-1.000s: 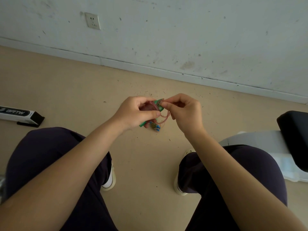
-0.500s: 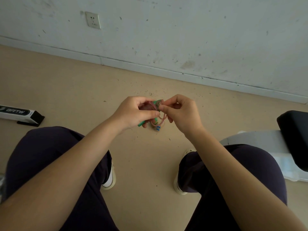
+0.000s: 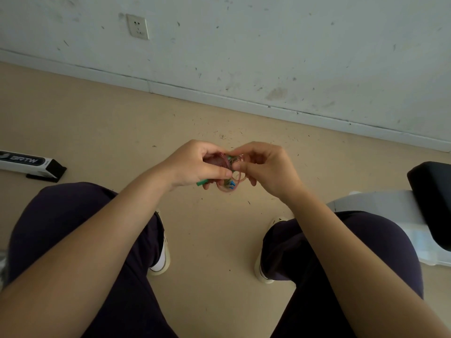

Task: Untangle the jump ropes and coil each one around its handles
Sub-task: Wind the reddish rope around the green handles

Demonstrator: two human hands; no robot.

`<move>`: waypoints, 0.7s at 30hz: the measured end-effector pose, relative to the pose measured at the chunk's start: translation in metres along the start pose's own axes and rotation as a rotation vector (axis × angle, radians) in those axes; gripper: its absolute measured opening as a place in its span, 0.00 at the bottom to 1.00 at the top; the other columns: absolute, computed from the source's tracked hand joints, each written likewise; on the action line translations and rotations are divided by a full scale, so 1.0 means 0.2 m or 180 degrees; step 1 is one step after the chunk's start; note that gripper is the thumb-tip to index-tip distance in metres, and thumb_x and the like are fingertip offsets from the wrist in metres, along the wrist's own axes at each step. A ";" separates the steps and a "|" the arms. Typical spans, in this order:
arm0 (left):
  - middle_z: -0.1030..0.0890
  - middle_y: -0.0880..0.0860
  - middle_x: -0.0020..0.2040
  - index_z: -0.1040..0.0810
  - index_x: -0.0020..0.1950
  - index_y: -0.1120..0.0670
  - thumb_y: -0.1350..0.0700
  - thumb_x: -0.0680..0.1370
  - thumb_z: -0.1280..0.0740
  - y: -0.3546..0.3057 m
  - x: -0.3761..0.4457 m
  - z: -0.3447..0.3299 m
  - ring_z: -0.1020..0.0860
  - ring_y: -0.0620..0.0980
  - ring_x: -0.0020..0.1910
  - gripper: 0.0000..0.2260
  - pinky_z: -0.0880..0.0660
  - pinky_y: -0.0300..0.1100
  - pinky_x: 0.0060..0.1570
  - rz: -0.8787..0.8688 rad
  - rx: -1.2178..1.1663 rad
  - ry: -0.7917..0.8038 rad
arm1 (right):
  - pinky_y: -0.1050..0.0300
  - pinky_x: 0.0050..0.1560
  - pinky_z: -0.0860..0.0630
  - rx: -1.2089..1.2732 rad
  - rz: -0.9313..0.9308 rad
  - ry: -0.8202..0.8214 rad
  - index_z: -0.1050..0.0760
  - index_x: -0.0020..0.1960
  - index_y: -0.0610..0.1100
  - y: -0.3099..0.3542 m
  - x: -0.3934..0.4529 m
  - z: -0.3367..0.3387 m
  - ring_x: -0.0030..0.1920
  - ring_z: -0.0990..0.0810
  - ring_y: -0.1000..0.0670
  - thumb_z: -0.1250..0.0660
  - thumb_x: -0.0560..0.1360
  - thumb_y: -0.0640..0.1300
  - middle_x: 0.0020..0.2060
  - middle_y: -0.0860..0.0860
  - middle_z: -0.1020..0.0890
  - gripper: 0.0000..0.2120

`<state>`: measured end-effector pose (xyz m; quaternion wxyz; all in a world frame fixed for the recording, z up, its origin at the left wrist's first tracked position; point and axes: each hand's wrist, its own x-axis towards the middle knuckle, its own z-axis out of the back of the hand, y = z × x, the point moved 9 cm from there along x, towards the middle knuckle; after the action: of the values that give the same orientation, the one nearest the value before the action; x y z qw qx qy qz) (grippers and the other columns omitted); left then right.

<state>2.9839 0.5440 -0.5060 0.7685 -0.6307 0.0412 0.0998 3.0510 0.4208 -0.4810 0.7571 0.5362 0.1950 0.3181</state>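
Since the earlier frames both hands have drawn closer together and the pink loop has swung lower beneath them; the rest of the scene is unchanged.

Across the far side runs a scuffed white plaster wall (image 3: 268,45) with a white wall socket (image 3: 138,26) at its left. Below it spreads a tan, speckled vinyl floor (image 3: 97,123). The person sits with dark navy trousers (image 3: 73,215) filling the near corners, and white shoes (image 3: 162,259) show between the knees. At the right edge stands a white plastic seat with a black padded cushion (image 3: 432,198). On the floor at the far left lies a long white and black box printed BRTW (image 3: 29,163); whether anything is in it cannot be told.

Between the knees, well above the floor, the left hand (image 3: 195,164) is curled shut around a small bundle of thin pink jump rope (image 3: 228,184), with a green plastic handle (image 3: 202,183) poking out below its thumb. The right hand (image 3: 268,167) pinches a strand of the rope between thumb and forefinger, just beside the left thumb. One loop hangs under the fingers, near a blue handle tip (image 3: 233,183).
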 end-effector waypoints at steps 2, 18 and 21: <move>0.14 0.60 0.45 0.17 0.58 0.54 0.62 0.72 0.23 0.01 0.01 0.01 0.17 0.60 0.42 0.15 0.25 0.45 0.33 0.0023 -0.0098 -0.0075 | 0.60 0.28 0.28 -0.0070 -0.0010 -0.0214 0.19 0.49 0.43 0.00 0.00 0.02 0.26 0.27 0.53 0.26 0.71 0.33 0.32 0.45 0.23 0.10; 0.15 0.49 0.37 0.18 0.53 0.49 0.64 0.72 0.24 0.00 0.01 0.01 0.20 0.47 0.30 0.14 0.26 0.42 0.29 0.0014 -0.0001 -0.0440 | 0.41 0.40 0.21 -0.0559 -0.0057 -0.0532 0.21 0.45 0.44 -0.06 0.03 0.05 0.36 0.19 0.37 0.24 0.69 0.36 0.35 0.40 0.20 0.08; 0.15 0.50 0.38 0.18 0.51 0.48 0.64 0.72 0.24 0.01 0.02 0.01 0.19 0.48 0.33 0.14 0.25 0.43 0.30 -0.0010 -0.0082 -0.0490 | 0.42 0.39 0.20 -0.0381 -0.0095 -0.0559 0.21 0.46 0.42 -0.06 0.03 0.05 0.34 0.18 0.40 0.25 0.70 0.35 0.35 0.40 0.20 0.08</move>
<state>2.9869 0.5470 -0.5072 0.7614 -0.6310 -0.0203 0.1473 3.0650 0.4151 -0.4876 0.8066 0.5129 0.1165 0.2697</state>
